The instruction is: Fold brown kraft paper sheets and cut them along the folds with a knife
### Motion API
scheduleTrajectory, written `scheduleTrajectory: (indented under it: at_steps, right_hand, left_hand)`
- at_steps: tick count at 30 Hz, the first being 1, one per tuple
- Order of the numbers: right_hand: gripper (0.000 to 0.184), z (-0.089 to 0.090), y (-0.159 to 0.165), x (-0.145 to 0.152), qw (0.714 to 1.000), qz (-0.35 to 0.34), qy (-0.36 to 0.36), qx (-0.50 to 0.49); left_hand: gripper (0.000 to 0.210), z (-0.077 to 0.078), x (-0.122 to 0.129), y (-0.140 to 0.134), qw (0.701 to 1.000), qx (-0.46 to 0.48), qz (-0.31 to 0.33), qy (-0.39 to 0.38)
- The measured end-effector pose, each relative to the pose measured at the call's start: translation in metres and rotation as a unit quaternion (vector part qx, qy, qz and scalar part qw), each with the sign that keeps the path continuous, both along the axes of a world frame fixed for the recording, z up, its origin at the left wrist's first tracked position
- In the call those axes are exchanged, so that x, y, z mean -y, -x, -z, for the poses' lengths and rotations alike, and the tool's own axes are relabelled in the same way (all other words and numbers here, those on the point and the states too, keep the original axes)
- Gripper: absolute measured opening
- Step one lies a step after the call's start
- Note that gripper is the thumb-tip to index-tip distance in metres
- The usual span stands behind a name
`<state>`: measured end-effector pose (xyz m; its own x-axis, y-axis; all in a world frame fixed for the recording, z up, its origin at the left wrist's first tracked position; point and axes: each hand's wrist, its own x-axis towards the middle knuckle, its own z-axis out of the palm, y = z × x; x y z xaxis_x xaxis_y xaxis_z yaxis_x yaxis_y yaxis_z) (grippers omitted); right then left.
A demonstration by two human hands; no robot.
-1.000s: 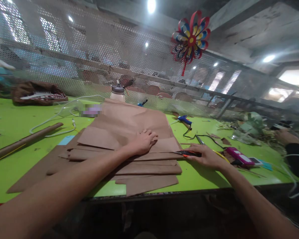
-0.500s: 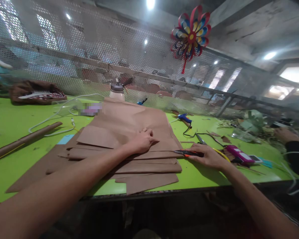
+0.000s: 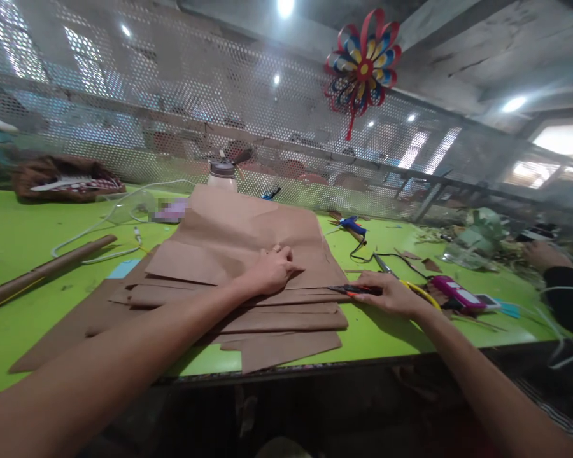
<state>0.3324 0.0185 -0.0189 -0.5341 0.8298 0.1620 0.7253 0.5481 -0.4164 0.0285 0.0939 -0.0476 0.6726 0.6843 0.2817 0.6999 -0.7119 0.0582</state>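
Observation:
A stack of folded brown paper (image 3: 253,216) lies in the middle of the green table. My left hand (image 3: 273,268) rests on its top sheet, fingers curled and pressed together at a fold near the paper's centre. With my right hand (image 3: 392,294) I grip a pair of scissors (image 3: 351,290), black with orange on the handles. Their blades point left into the paper's right edge, along a fold line; how far they reach between the layers is hidden. Both of my forearms come in from the front edge.
Right of the paper lie a blue glue gun (image 3: 352,225) with a black cord, a magenta device (image 3: 453,292) and a yellow cable (image 3: 423,294). A bottle (image 3: 222,175) stands behind. A paper roll (image 3: 48,270) lies left. A co-worker's hand (image 3: 547,254) is at far right.
The scissors and my right hand have shifted slightly left, further in along the fold. My left hand stays in place on the paper. The whole view has moved a little.

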Motion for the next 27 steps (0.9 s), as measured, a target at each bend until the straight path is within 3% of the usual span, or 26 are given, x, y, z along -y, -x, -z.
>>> scheduleTrajectory:
  at_steps: [6,15,22,27]
  right_hand:
    - [0.036,-0.001,-0.006,0.004,1.0,-0.002,0.024,-0.006]
    - [0.035,-0.007,0.013,-0.007,1.0,-0.005,0.006,0.022]
    - [0.031,-0.006,0.018,0.001,0.998,0.06,0.002,0.01]
    - [0.03,-0.007,0.023,0.002,0.999,0.029,-0.01,0.015]
  left_hand:
    - [0.041,-0.004,0.003,-0.002,1.0,-0.014,-0.006,0.001]
    - [0.041,0.0,0.001,0.0,1.0,-0.008,-0.003,-0.014]
    - [0.041,-0.004,0.002,-0.002,1.0,-0.007,-0.009,-0.005]
    - [0.042,-0.007,0.006,-0.001,1.0,0.001,-0.004,0.0]
